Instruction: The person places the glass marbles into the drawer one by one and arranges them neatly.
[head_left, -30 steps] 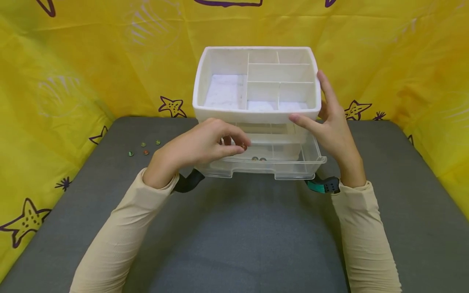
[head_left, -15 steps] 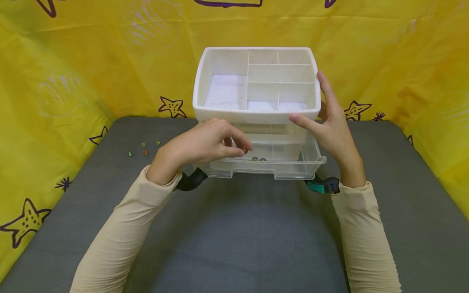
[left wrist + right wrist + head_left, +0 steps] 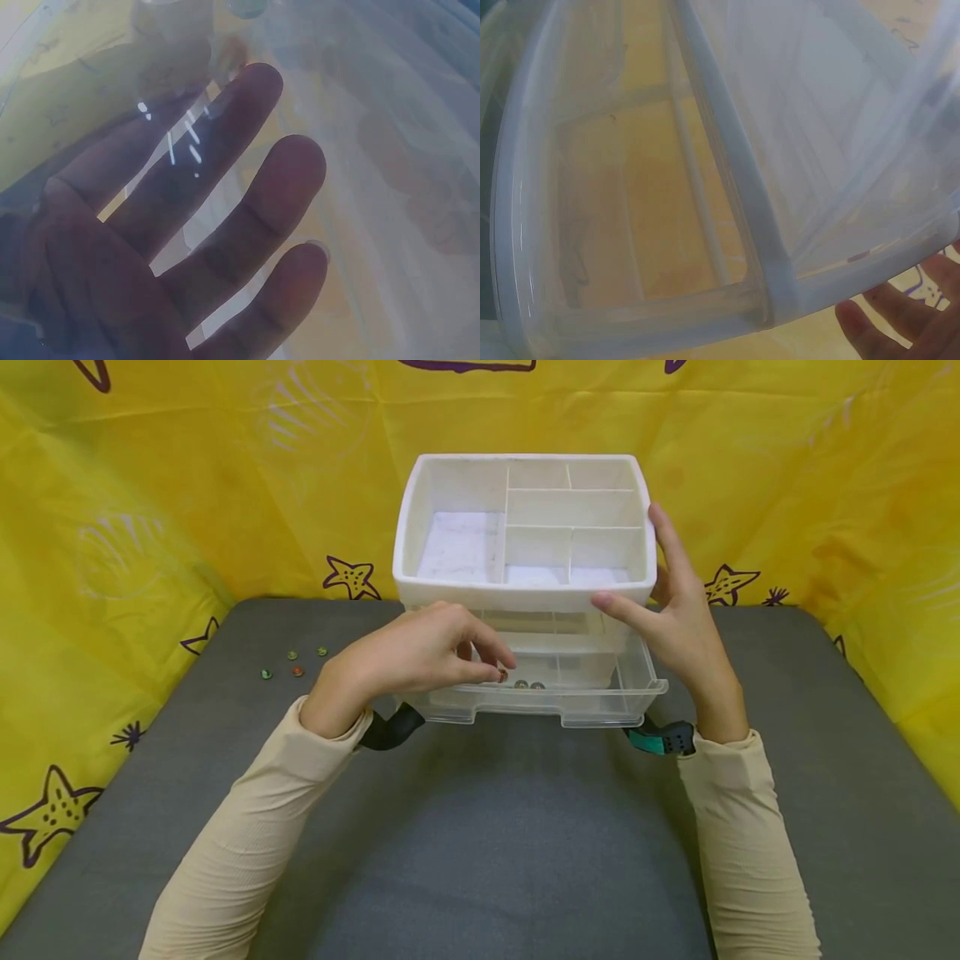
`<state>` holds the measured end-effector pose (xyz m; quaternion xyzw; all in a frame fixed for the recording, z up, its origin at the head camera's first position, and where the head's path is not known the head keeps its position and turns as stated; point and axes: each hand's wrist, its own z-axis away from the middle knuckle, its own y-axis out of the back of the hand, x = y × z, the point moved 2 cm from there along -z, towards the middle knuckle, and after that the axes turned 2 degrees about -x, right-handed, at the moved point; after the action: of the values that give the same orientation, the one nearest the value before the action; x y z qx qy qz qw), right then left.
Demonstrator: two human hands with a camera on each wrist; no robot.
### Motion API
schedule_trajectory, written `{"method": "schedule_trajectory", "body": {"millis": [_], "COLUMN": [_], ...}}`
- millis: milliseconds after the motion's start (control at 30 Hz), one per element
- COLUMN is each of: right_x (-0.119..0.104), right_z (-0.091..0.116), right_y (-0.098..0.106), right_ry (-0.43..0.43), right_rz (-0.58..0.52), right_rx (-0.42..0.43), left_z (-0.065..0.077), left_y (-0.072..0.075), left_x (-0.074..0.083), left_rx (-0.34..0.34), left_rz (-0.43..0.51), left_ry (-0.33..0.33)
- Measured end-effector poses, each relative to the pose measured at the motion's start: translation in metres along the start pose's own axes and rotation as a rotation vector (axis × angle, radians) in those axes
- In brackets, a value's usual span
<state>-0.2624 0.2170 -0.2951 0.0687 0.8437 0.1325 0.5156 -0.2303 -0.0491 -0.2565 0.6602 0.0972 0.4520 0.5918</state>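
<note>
A white drawer organizer [image 3: 525,598], with a divided tray on top, stands in the middle of the table. Its clear drawer [image 3: 517,702] is pulled out toward me. My left hand [image 3: 420,652] reaches over the drawer, holding an orange-brown marble [image 3: 502,676] at the tips of thumb and index finger. Beside it, two greyish marbles [image 3: 529,685] lie in the drawer. The left wrist view shows the fingers [image 3: 289,180] through clear plastic. My right hand [image 3: 686,618] grips the organizer's right front corner, thumb on the front rim and fingers along the side.
Several marbles, including a green one [image 3: 266,674] and a reddish one [image 3: 298,671], lie on the grey table [image 3: 525,835] left of the organizer. A yellow cloth [image 3: 225,477] with purple starfish drawings hangs behind and at both sides.
My left hand has shifted slightly right, and the orange-brown marble at its fingertips has come down lower into the drawer. The right hand and organizer have stayed in place.
</note>
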Motion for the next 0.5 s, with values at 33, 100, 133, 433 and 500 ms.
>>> {"method": "schedule_trajectory", "body": {"millis": [33,100,133,433,500], "right_x": [-0.0001,-0.0002,-0.0003,-0.0002,-0.0001], "right_z": [-0.0001,-0.0002,-0.0003,0.0001,0.0002], "right_y": [0.0001,0.0002,0.0003,0.0001,-0.0001], "right_ry": [0.001,0.003,0.004,0.001,0.004], "right_rz": [0.0,0.0,0.0,0.005,0.002], "right_rx": [0.0,0.001,0.001,0.002,0.0], "left_z": [0.0003,0.001,0.0014,0.0049,0.0055], "left_y": [0.0002,0.0005,0.0007,0.0,-0.0005], "left_x": [0.0003,0.0009,0.0012,-0.0012,-0.002], "left_rx": [0.003,0.013,0.021,0.082,0.092], "left_rz": [-0.002,-0.004,-0.007,0.002,0.01], "left_ry": [-0.001,-0.005,-0.007,-0.072,-0.097]}}
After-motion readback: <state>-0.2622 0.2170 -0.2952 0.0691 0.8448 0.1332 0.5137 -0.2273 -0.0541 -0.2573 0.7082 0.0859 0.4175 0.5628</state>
